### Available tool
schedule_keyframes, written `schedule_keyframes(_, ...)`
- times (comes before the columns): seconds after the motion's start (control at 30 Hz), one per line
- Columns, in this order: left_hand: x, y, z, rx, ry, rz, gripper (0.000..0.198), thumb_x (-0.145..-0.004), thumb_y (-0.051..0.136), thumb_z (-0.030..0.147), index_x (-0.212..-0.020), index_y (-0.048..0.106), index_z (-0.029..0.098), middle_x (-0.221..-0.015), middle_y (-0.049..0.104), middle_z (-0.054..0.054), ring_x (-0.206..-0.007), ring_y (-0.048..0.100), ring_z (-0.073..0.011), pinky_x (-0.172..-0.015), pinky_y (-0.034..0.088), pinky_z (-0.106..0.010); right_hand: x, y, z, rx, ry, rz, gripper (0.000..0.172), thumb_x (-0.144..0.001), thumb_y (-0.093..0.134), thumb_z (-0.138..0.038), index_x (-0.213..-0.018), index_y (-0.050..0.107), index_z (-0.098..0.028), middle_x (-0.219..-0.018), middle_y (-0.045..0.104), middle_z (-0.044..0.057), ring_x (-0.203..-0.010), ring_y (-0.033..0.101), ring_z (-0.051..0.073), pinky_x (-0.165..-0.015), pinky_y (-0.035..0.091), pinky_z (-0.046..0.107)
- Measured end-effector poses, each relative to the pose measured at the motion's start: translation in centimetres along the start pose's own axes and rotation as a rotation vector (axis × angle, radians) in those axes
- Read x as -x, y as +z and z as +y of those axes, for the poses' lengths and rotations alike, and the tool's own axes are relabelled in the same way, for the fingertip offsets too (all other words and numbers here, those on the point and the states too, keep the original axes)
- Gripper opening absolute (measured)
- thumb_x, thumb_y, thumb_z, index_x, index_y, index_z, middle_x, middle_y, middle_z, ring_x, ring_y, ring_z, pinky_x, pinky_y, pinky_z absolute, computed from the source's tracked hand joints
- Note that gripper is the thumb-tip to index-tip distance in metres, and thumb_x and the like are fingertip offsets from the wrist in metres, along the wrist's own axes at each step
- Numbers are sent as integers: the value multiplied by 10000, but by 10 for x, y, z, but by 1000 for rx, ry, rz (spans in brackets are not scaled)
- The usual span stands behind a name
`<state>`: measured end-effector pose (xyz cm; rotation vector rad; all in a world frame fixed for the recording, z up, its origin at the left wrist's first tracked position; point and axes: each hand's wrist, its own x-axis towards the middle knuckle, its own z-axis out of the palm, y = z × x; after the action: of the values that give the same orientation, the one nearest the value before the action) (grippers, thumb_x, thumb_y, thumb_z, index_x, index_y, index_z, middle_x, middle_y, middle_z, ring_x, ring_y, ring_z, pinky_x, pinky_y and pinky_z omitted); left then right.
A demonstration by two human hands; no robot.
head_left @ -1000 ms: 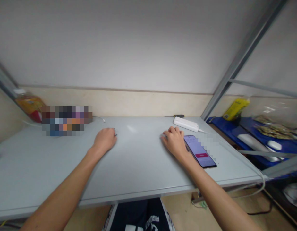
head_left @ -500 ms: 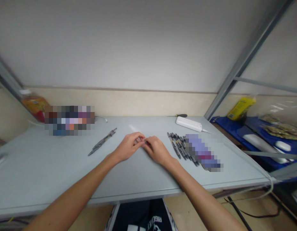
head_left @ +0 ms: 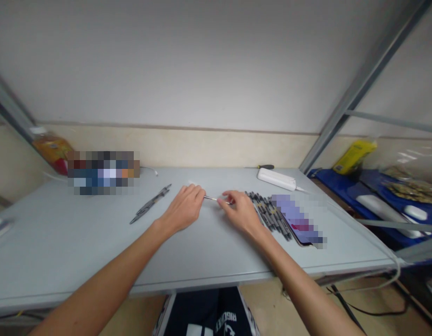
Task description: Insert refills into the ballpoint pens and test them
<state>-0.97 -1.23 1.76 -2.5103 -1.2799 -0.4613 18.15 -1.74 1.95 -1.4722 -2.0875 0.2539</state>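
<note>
My left hand [head_left: 184, 205] is closed in a loose fist above the table, around a pen that its fingers mostly hide. A thin silvery rod [head_left: 211, 199], which looks like a pen refill, spans the gap between my hands. Its right end is pinched between the thumb and fingers of my right hand [head_left: 242, 210]. Just beyond my right hand lies a row of several grey pens [head_left: 272, 217], side by side. To the left of my left hand, a small group of grey pens [head_left: 149, 205] lies slantwise on the table.
A phone [head_left: 296, 221] with a blurred-out screen lies beside the pen row. Behind it are a white power strip [head_left: 276, 179] with a cord and a screwdriver [head_left: 266, 166]. An orange drink bottle [head_left: 53, 147] stands at the back left of the grey table [head_left: 202, 261].
My hands, close together before, have moved apart, the right one shifting right. The thin silvery rod now shows between them. The view has shifted slightly.
</note>
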Motion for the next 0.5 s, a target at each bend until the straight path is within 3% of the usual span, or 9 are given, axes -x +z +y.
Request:
schedule_keyframes(0.07, -2, -2, 10, -62, -20, -19, 218, -884, 313, 152, -895, 530, 142, -872, 560, -107, -840, 481, -238, -748, 354, -382, 4, -1, -11, 214, -145, 19, 452, -798, 553, -409, -1170, 552, -153, -1030, 641, 121, -975, 536, 250, -817, 382, 335)
schedule_keyframes(0.13, -3, -2, 18, -77, -10, -50, 184, -859, 345, 141, -888, 527, 145, -875, 563, -108, -844, 479, -246, -745, 345, -391, 7, 3, -24, 368, -174, -95, 314, -828, 510, -329, -1076, 582, -151, -982, 651, 142, -971, 560, 267, -830, 385, 378)
schedule_keyframes(0.2, -3, 0, 24, -81, 9, -81, 163, -834, 377, 132, -892, 529, 154, -876, 565, -107, -846, 477, -249, -738, 338, -394, 8, 9, -33, 431, -66, -191, 273, -883, 384, -234, -1021, 594, -129, -851, 670, 145, -834, 622, 239, -801, 406, 373)
schedule_keyframes(0.37, -2, 6, 30, -141, 60, -57, 172, -799, 431, 113, -929, 533, 164, -920, 563, -110, -909, 480, -259, -796, 329, -409, -3, 16, -35, 328, 229, -306, 376, -870, 363, -347, -920, 682, -154, -923, 686, 178, -867, 652, 262, -683, 457, 326)
schedule_keyframes(0.5, -5, 11, 31, -128, 17, -89, 155, -813, 419, 98, -881, 551, 146, -860, 589, -115, -871, 526, -255, -757, 365, -384, -11, 13, -30, 268, 224, -372, 376, -838, 383, -345, -915, 700, -158, -927, 697, 172, -855, 662, 274, -660, 472, 330)
